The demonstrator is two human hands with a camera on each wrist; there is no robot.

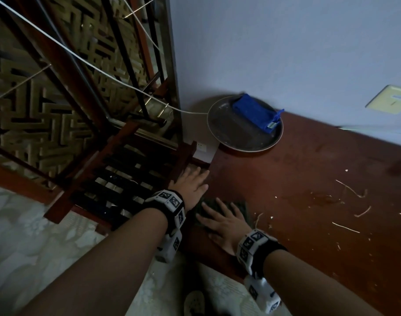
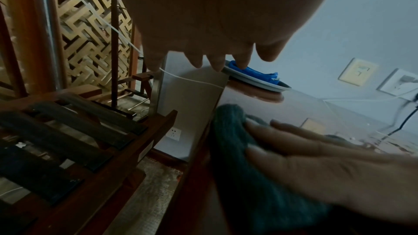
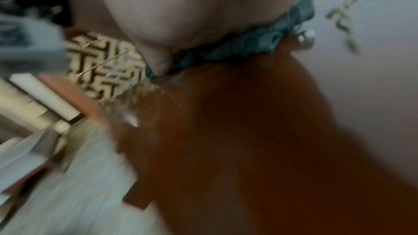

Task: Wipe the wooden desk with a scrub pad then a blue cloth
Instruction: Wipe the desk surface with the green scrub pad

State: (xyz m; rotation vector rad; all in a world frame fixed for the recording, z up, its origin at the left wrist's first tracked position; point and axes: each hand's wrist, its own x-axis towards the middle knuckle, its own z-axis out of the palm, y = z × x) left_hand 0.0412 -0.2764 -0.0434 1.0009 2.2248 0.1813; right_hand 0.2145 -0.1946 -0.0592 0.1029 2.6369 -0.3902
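Note:
My right hand (image 1: 222, 218) lies flat, fingers spread, pressing a dark green scrub pad (image 1: 239, 207) onto the reddish wooden desk (image 1: 309, 169) near its left edge. The left wrist view shows the scrub pad (image 2: 235, 149) bunched under the right hand (image 2: 316, 156); in the blurred right wrist view the pad (image 3: 248, 44) sticks out beneath the palm. My left hand (image 1: 191, 181) is open with straight fingers, hovering at the desk's left edge just beyond the pad. A folded blue cloth (image 1: 255, 112) lies in a round metal tray (image 1: 231, 133) at the desk's far left corner.
Straw-like debris and crumbs (image 1: 350, 190) are scattered on the desk right of the pad. A wooden slatted rack (image 1: 131, 176) and a lattice screen (image 1: 35, 106) stand left of the desk. A white cord (image 1: 85, 60) runs to the tray. The wall (image 1: 286, 42) has a switch plate (image 1: 391, 99).

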